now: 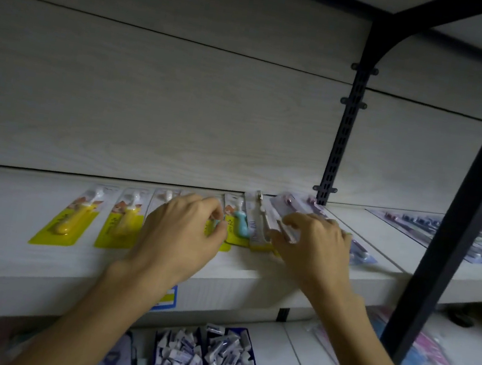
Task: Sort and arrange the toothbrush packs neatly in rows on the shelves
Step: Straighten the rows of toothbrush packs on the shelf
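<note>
Clearly 2 yellow packs (pixel 67 215) (+1 teal pack (pixel 238 225)), 2 hands.

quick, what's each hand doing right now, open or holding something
Left hand: fingers curled on a toothbrush pack on the shelf; pack mostly hidden.
Right hand: fingers curled, gripping a tilted clear toothbrush pack.

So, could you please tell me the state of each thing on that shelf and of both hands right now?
Two yellow toothbrush packs: flat, side by side, untouched.
Blue toothbrush pack: flat between the hands.
Left hand: fingers curled on a pack beneath it.
Right hand: fingers curled on a tilted clear pack.
Blue bin below: full of small packets.
</note>
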`<act>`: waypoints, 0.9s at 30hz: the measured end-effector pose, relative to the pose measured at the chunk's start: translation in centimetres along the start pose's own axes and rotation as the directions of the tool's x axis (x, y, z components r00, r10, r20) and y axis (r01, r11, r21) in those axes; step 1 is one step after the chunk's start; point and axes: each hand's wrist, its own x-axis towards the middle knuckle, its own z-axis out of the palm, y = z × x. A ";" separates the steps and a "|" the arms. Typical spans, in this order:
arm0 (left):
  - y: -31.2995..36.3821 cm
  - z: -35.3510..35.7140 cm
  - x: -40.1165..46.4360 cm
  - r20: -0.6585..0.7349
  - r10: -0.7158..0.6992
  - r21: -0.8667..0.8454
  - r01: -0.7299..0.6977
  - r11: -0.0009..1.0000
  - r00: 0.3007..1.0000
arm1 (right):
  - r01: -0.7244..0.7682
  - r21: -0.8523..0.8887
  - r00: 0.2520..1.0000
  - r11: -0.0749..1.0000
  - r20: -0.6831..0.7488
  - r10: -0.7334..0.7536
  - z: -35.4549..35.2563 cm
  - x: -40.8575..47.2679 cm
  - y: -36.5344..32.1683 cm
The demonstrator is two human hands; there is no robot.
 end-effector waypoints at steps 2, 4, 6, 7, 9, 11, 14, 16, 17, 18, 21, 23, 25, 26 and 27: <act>0.4 0.3 -0.4 0.010 0.040 -0.005 -0.040 0.999 0.999 | 0.014 -0.004 0.999 1.000 -0.034 -0.014 -0.8 -0.6 0.4; 1.1 0.7 -0.8 0.020 0.078 -0.018 -0.078 0.997 0.997 | 0.010 -0.008 0.998 1.000 -0.062 -0.011 -1.7 -1.1 0.9; 1.8 1.1 -1.1 0.025 0.109 -0.032 -0.108 0.994 0.994 | 0.009 -0.011 0.997 1.000 -0.070 -0.010 -2.4 -1.6 1.5; 2.2 1.3 -1.2 0.027 0.123 -0.038 -0.122 0.992 0.992 | 0.010 -0.006 0.997 1.000 -0.073 -0.010 -2.7 -1.7 1.8; 3.0 1.8 -1.3 0.037 0.147 -0.044 -0.145 0.988 0.988 | 0.015 0.020 0.997 1.000 -0.082 -0.013 -3.4 -2.1 2.5; 4.0 2.2 -1.3 0.038 0.162 -0.050 -0.160 0.986 0.986 | 0.013 0.050 0.995 0.999 -0.097 -0.008 -4.2 -2.5 3.4; 6.3 2.9 -1.1 0.031 0.181 -0.062 -0.179 0.982 0.983 | 0.008 0.102 0.993 0.995 -0.114 0.003 -5.7 -3.3 5.2; 8.3 3.8 -1.0 0.043 0.200 -0.068 -0.197 0.978 0.979 | 0.005 0.128 0.990 0.992 -0.137 0.012 -6.7 -3.8 6.6; 9.5 4.3 -0.9 0.048 0.212 -0.074 -0.208 0.975 0.976 | 0.008 0.136 0.989 0.991 -0.150 0.013 -7.2 -4.0 7.5; 10.8 4.9 -0.9 0.054 0.223 -0.088 -0.218 0.972 0.973 | 0.009 0.143 0.987 0.990 -0.157 0.014 -7.9 -4.3 8.5; 15.4 6.8 -1.3 0.089 0.255 -0.141 -0.242 0.960 0.963 | 0.012 0.146 0.985 0.989 -0.173 0.014 -10.2 -5.2 12.4; 18.6 7.9 -1.7 0.097 0.274 -0.162 -0.256 0.953 0.957 | -0.004 0.122 0.980 0.993 -0.198 0.029 -11.9 -5.8 15.5; 21.8 9.1 -2.1 0.083 0.288 -0.171 -0.271 0.947 0.954 | -0.046 0.101 0.976 0.994 -0.209 0.067 -13.7 -6.4 19.0; 23.1 9.6 -2.3 0.080 0.293 -0.176 -0.276 0.945 0.953 | -0.063 0.097 0.975 0.993 -0.207 0.082 -14.5 -6.7 20.5; 24.5 10.1 -2.5 0.077 0.304 -0.186 -0.286 0.940 0.949 | -0.073 0.096 0.975 0.993 -0.204 0.091 -15.2 -7.0 22.1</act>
